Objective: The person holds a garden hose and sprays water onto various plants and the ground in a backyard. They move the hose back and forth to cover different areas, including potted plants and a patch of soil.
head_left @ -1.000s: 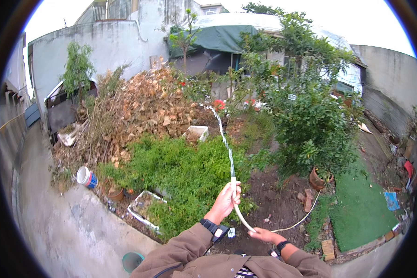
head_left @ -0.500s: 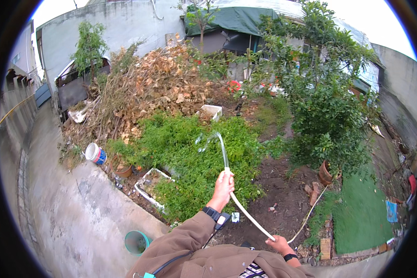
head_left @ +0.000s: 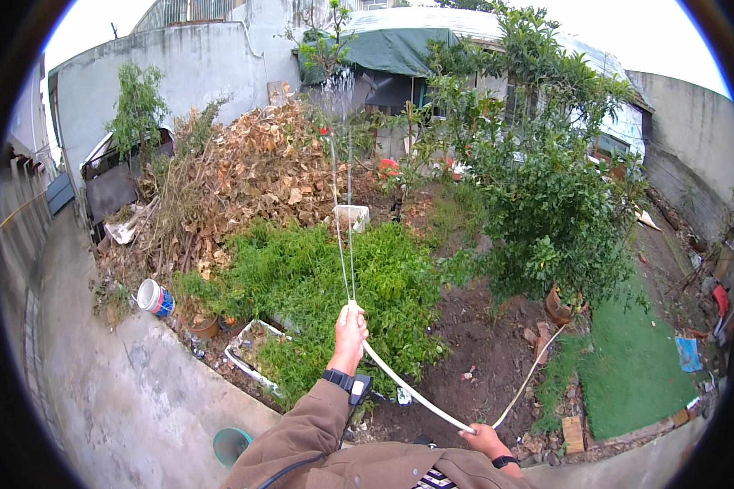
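Observation:
My left hand [head_left: 350, 333] is closed round the hose [head_left: 408, 386] just below its mouth, held out over the green plants [head_left: 318, 269]. Two thin jets of water [head_left: 342, 220] rise from the hose's mouth and break into drops high up. Lower and to the right, my right hand [head_left: 487, 441] grips the same pale hose, which bends in an arc between my hands. From there the hose runs back over the soil towards a tilted clay pot [head_left: 559, 305] below the bushy tree [head_left: 546, 196].
A heap of dry leaves [head_left: 253, 163] stands behind the plants. White foam boxes [head_left: 351, 217] sit among them. At the left are a tipped white bucket [head_left: 150, 295] and concrete paving [head_left: 139, 383]; near my left arm stands a green bucket [head_left: 232, 446]. Green turf [head_left: 628, 371] lies right.
The water was one thick, low stream curling over the plants; now it shoots up in two thin jets. My left hand has shifted left with the hose, and the view has turned slightly.

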{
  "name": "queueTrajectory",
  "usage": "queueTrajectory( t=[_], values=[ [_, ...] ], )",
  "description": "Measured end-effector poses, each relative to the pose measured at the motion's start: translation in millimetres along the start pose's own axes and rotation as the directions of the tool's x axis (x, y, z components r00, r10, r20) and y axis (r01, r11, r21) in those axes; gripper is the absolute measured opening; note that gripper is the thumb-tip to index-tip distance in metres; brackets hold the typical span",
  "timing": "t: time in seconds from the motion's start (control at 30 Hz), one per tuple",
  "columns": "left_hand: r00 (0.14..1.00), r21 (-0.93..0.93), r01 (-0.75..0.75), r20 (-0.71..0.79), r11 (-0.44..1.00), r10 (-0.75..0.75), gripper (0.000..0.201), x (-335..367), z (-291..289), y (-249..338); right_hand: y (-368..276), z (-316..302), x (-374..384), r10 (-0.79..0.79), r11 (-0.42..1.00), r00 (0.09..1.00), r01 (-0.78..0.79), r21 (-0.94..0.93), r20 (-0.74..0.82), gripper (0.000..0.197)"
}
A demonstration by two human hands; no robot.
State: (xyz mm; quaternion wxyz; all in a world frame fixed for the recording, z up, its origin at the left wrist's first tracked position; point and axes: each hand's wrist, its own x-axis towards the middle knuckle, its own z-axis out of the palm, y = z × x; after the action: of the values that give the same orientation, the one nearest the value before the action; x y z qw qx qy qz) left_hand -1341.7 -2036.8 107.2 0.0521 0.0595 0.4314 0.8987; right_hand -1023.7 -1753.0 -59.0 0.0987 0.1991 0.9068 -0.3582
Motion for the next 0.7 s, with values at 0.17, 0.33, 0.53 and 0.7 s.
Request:
queueTrajectory(
  t=[0.17,0.33,0.53,0.7],
  values=[
    [0.999,-0.029,-0.016,0.035,0.999,0.017,0.014,11.2,13.1,10.0,-6.4,-9.3,4.1,-0.034,0.998,0.992,0.039,0.039,-0.120,0.038],
    [0.997,-0.105,-0.026,0.070,0.994,0.034,0.016,33.3,34.1,30.5,-35.2,-32.9,3.3,-0.090,0.994,0.961,0.104,0.043,-0.263,0.029],
    [0.987,-0.243,0.114,0.137,0.963,-0.082,0.026,66.5,48.4,52.2,-60.1,-58.6,22.2,-0.298,0.951,0.862,0.306,-0.047,-0.411,0.010],
    [0.984,-0.216,0.011,0.176,0.976,0.028,0.014,69.8,40.2,50.9,-56.6,-56.3,25.8,-0.128,0.991,0.893,0.127,-0.031,-0.432,0.013]
  ],
)
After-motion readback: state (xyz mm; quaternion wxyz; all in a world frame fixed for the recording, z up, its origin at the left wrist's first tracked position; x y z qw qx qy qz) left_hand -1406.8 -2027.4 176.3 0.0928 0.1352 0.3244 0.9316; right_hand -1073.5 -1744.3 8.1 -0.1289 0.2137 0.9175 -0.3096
